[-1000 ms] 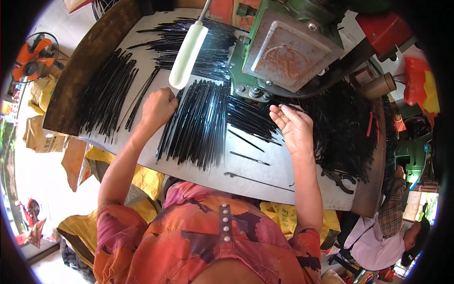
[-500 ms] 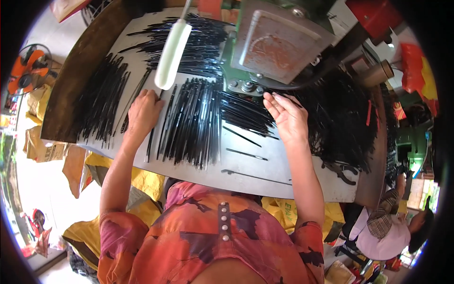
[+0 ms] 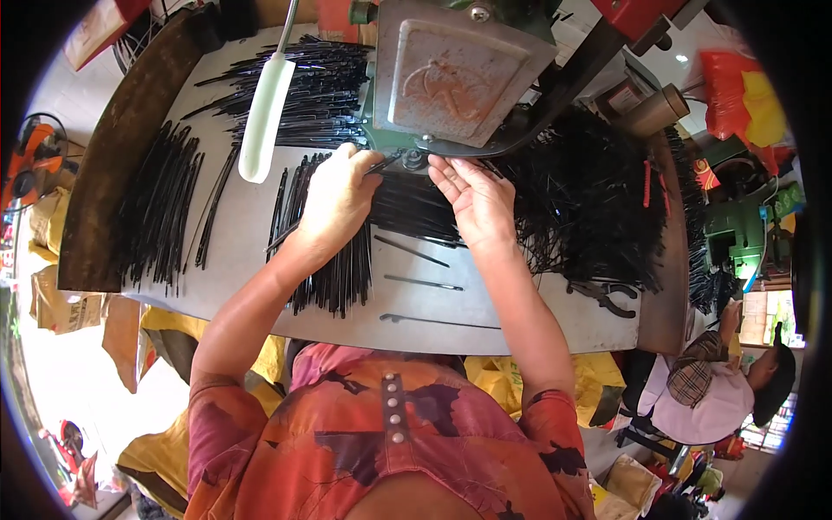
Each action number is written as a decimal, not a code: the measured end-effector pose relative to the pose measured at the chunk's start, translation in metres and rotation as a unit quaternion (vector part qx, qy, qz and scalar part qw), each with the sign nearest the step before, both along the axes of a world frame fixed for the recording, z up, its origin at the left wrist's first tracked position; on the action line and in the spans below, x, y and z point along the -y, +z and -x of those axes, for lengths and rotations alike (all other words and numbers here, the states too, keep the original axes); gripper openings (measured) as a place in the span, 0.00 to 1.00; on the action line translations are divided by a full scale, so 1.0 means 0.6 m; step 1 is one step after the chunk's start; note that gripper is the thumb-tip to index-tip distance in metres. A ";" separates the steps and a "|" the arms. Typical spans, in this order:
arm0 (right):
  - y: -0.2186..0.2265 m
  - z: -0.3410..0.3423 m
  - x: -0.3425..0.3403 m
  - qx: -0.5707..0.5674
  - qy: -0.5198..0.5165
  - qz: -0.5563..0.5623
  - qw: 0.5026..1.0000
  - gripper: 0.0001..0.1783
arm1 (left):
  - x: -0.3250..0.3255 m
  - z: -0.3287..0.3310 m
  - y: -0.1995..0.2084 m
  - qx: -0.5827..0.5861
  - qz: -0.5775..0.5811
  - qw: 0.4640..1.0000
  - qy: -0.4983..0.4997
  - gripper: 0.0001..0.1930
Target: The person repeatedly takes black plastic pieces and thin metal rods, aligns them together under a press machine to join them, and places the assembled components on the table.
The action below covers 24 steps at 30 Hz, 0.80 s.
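My left hand [image 3: 334,199] is closed round a thin black rod, whose upper end points to the small metal fitting [image 3: 413,159] at the foot of a green machine [image 3: 468,74]. Opposite it, palm turned up, my right hand [image 3: 478,204] has curled fingers beside the same fitting. A dark, thin rod seems to lie between its thumb and forefinger, mostly hidden. Under my left wrist lies a bundle of black rods [image 3: 334,277]. Between my hands is another stack of rods [image 3: 416,208]. A white lamp [image 3: 267,121] hangs close above my left hand.
More black rods [image 3: 165,208] lie at the left, others [image 3: 295,95] at the back. A tangled black heap [image 3: 589,199] fills the right, with pliers [image 3: 602,297] before it. A raised brown edge [image 3: 104,191] borders the metal table. Another person [image 3: 702,386] sits at far right.
My left hand has come up and right from the table to the machine, with a black rod in it. My right hand stays by the machine; the whole view has shifted somewhat.
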State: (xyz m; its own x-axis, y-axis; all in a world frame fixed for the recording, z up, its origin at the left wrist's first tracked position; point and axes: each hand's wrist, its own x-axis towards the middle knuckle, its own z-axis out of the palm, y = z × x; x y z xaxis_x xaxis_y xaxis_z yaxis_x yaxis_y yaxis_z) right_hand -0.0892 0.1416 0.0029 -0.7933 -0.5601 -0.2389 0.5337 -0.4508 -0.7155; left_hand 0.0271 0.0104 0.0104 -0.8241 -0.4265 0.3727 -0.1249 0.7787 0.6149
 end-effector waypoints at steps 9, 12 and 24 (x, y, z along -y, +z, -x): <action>-0.003 -0.002 0.008 -0.029 -0.005 -0.006 1.000 0.06 | -0.008 0.017 -0.007 -0.023 0.003 1.000 0.000 0.11; -0.002 -0.002 0.008 -0.032 -0.008 -0.008 0.999 0.06 | -0.010 0.018 -0.006 -0.024 -0.003 1.000 -0.004 0.11; -0.005 -0.003 0.013 -0.043 -0.010 -0.011 0.999 0.07 | -0.008 0.021 -0.004 -0.029 -0.003 1.000 -0.010 0.11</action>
